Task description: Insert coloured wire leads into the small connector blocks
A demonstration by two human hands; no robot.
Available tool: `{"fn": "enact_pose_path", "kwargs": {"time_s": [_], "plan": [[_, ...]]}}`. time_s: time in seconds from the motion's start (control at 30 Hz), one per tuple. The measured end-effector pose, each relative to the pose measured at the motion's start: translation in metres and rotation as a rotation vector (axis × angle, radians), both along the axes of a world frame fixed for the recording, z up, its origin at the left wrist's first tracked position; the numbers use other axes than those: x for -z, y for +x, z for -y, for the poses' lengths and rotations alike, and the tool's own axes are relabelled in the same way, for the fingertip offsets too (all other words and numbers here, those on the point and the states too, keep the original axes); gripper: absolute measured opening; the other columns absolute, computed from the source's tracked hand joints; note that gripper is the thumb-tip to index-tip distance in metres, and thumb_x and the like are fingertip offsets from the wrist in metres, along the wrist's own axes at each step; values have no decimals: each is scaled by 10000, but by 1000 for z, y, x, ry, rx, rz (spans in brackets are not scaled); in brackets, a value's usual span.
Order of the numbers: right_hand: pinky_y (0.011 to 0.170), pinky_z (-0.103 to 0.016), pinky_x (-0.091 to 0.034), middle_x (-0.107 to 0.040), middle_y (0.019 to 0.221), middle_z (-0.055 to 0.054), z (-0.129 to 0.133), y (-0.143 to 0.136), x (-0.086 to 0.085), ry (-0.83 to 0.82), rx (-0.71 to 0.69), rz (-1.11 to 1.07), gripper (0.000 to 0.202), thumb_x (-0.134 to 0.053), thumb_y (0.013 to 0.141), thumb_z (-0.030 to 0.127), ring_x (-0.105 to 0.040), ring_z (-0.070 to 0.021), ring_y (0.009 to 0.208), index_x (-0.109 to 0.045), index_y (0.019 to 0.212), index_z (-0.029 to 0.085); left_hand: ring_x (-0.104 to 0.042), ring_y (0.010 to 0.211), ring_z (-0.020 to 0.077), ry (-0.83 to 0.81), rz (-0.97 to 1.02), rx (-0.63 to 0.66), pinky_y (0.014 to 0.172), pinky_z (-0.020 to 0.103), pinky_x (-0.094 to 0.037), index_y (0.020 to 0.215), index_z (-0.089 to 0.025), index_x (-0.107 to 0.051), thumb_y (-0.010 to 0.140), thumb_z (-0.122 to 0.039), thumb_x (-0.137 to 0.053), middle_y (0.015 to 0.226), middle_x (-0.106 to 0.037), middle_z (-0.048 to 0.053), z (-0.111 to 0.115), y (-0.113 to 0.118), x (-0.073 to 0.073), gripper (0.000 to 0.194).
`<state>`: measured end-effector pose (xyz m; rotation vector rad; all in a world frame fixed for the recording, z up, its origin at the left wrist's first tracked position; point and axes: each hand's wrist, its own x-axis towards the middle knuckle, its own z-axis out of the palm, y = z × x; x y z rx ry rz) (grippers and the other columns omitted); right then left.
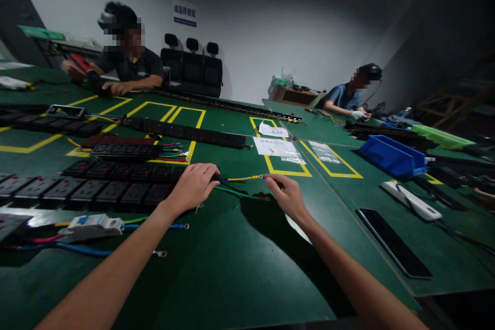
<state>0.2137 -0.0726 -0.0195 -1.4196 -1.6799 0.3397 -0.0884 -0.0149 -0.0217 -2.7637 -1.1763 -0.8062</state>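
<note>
My left hand (194, 184) grips the right end of a black socket strip (127, 171), its fingers wrapped over the top. From that end a yellow wire (242, 179) runs right to a ring terminal. The fingertips of my right hand (284, 191) are closed on this terminal. Just below, a green wire (242, 193) with a red-sleeved ring terminal lies on the table. Another black socket strip (81, 192) lies nearer to me, alongside the first. In front of it is a white breaker (95, 226) with blue, red and yellow-green wires.
On the green table (232, 278) lie papers (270, 145), a blue bin (392, 156), a white power strip (410, 200) and a dark phone (393, 242). More socket strips lie at the left. Two people sit across the table, one holding a red tool (81, 63).
</note>
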Motion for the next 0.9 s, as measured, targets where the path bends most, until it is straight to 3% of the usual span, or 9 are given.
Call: {"fn": "enact_pose_path", "kwargs": {"time_s": [0.17, 0.33, 0.6, 0.9], "plan": [[682, -315, -509, -640, 816, -49, 16, -11, -8, 188, -144, 192, 387, -519, 991, 378, -576, -170, 693, -712, 1274, 199, -617, 1148, 293, -11, -1, 0, 974, 446, -431, 1128, -218, -585, 1002, -325, -559, 1238, -675, 101, 0, 0, 1, 167], [779, -356, -534, -614, 968, -67, 22, -14, -7, 225, -209, 370, 539, -534, 991, 338, -598, -198, 846, -498, 1525, 273, -617, 1143, 293, -18, 5, 0, 975, 444, -427, 1139, -220, -595, 1005, -337, -550, 1238, -675, 103, -2, 0, 1, 183], [784, -363, -529, -611, 1026, -72, 23, -14, -8, 161, -172, 523, 621, -520, 1008, 371, -601, -207, 853, -355, 1605, 322, -617, 1156, 301, -34, -19, -8, 971, 451, -432, 1139, -214, -599, 999, -323, -563, 1253, -675, 103, -1, 0, -2, 181], [747, -350, -534, -642, 1052, -83, 18, -13, -1, 104, -101, 548, 619, -548, 980, 429, -626, -222, 873, -415, 1577, 332, -599, 1216, 290, -57, -29, -15, 1021, 470, -428, 1142, -223, -594, 1002, -316, -563, 1303, -662, 104, 1, 0, -4, 171]]}}
